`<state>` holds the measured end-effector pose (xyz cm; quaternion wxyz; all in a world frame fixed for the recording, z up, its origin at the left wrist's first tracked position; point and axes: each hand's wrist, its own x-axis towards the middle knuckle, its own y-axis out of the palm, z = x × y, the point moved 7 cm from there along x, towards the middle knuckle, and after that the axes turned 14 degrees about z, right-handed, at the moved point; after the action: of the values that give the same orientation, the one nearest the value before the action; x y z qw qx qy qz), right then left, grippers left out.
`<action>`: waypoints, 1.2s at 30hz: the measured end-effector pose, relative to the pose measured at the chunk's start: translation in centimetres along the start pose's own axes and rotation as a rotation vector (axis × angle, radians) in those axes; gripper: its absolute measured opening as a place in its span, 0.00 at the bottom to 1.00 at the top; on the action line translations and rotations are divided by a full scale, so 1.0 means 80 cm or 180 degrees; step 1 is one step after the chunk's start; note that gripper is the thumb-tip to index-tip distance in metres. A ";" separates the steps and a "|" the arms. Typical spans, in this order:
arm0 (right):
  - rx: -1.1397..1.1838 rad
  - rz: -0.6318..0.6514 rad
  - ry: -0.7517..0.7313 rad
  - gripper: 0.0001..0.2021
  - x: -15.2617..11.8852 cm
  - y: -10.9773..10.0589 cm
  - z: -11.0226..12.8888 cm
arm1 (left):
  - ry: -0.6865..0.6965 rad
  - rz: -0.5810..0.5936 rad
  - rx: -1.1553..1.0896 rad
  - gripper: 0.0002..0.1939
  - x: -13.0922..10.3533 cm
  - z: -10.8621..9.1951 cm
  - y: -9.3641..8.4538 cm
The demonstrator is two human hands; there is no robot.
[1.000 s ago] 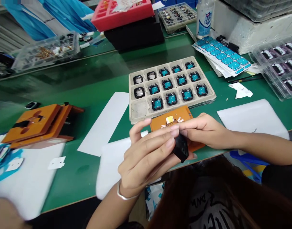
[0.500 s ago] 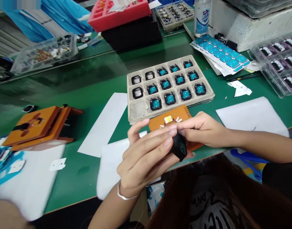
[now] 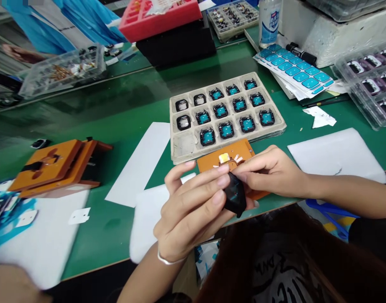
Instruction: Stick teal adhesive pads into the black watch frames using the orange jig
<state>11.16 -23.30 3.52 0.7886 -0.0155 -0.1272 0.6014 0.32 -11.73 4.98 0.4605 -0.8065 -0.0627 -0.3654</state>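
in the lower middle of the frame, the left hand (image 3: pixel 193 210) is holding a small black case (image 3: pixel 235 195) at a tilt, its straightened fingers lying close together against the case's left side. the right hand (image 3: pixel 276 172) is reaching in from the right, thumb and forefinger pressing together at the case's upper edge; whether they are pinching its rim or something tiny is not showing.

the step in hand is looking like close finger work along that edge, with the left hand doing the steadying. the next move is probably calling for a firm hold on the left and light, exact pressure from the right fingertips.

just beyond the fingers, an orange board (image 3: pixel 212 160) is lying on the green table (image 3: pixel 107 240), carrying a yellow-and-white block (image 3: pixel 223 158) and a few white strips (image 3: pixel 238 159). right behind it, at the centre, a pale compartment tray (image 3: pixel 193 157) is holding black frames, most of them showing blue faces. an orange fixture (image 3: pixel 51 162) is standing at the left, and blue sticker sheets (image 3: pixel 302 77) are lying at upper right.
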 end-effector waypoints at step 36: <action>0.0790 -0.0115 0.0339 0.09 0.006 0.007 -0.008 | 0.0314 -0.0028 0.0121 0.26 0.011 -0.022 0.001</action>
<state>10.89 -22.64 2.88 0.8008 0.0525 -0.0100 0.5966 0.00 -13.36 6.04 0.4767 -0.7784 -0.0504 -0.4054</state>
